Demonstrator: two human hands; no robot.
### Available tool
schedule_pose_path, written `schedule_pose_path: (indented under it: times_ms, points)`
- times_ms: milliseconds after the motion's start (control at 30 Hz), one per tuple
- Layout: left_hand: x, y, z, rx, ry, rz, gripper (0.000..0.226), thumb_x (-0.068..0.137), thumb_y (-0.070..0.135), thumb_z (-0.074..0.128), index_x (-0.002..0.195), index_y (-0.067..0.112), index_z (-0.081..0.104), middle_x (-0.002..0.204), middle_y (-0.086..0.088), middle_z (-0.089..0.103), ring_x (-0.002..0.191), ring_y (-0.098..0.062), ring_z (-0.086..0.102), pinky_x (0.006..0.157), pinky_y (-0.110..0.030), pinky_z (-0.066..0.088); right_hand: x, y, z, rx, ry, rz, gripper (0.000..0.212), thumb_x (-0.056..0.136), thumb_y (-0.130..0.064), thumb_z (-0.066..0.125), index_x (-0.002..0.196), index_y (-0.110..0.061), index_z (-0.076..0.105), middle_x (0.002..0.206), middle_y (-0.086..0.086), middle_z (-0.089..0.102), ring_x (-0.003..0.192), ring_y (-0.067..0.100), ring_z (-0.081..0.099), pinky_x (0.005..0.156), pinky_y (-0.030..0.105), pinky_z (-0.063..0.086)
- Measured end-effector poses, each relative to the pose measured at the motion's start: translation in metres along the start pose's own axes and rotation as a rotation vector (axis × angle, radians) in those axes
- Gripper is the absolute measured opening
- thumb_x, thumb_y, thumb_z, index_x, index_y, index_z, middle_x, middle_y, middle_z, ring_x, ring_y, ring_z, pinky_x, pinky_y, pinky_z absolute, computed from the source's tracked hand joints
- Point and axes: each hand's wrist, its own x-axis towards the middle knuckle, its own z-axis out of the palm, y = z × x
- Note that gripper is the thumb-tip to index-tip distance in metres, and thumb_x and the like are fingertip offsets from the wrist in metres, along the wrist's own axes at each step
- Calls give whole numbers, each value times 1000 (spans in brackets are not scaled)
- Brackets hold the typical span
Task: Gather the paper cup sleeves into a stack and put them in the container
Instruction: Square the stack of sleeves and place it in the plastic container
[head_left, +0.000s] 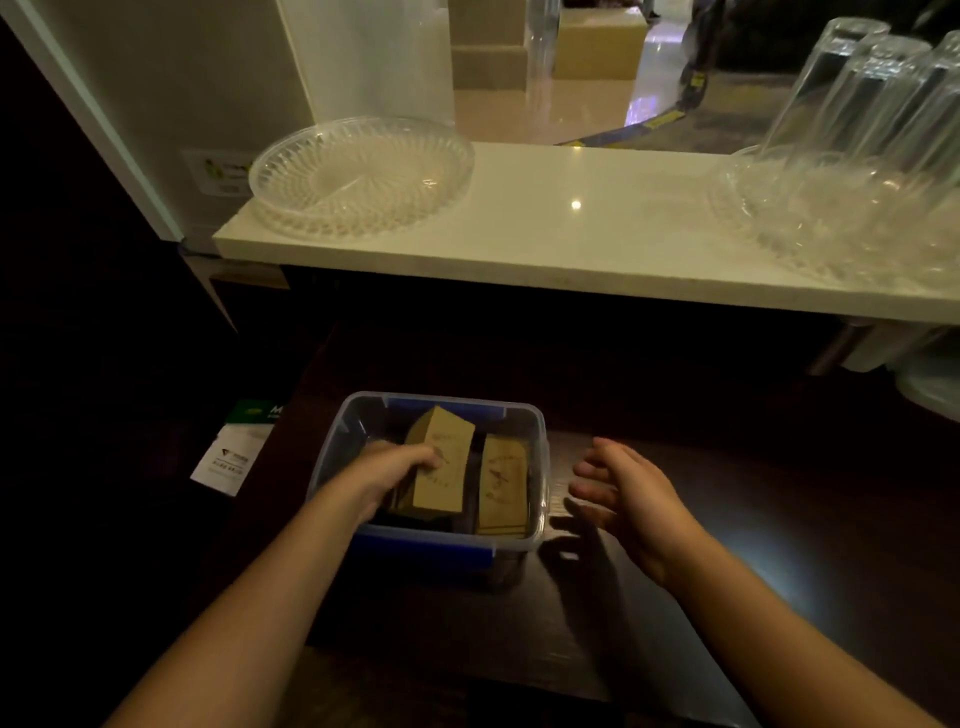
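A clear plastic container (540, 467) with blue clips stands on the dark wooden table. Inside it my left hand (387, 475) grips a stack of brown paper cup sleeves (441, 467), which stands tilted on its edge. A second bundle of brown sleeves (501, 486) stands in the right part of the container. My right hand (623, 499) hovers just outside the container's right wall, fingers spread, holding nothing.
A white counter (571, 234) juts out above and behind the table. On it sit a clear patterned plate (358, 176) at the left and upturned glasses (862, 104) on a clear tray at the right. A white-and-green leaflet (236, 452) lies left of the container.
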Motion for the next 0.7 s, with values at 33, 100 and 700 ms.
schedule_pose_path:
  times_ms: [33,100,700]
  points:
    - [3,-3,2,6,12,-5,19,82,17,69,96,20,57,95,-9,67,87,-24,64,85,-42,52,-2,4,-3,11,15,25,29,94,-25,52,118,-10,58,108,12,63,88,24,61,81,40,53]
    - [8,-6,6,8,15,-2,19,82,16,68,96,22,57,98,-8,66,92,-24,63,93,-46,50,-4,12,-6,16,39,59,29,92,-24,53,115,-8,59,101,11,61,84,24,59,72,35,50]
    - [21,-10,27,183,-65,66,14,83,23,62,96,24,59,112,-7,64,109,-26,56,104,-49,41,-8,25,34,-303,-159,6,35,92,-22,55,126,-28,55,112,-6,68,92,12,68,61,21,54]
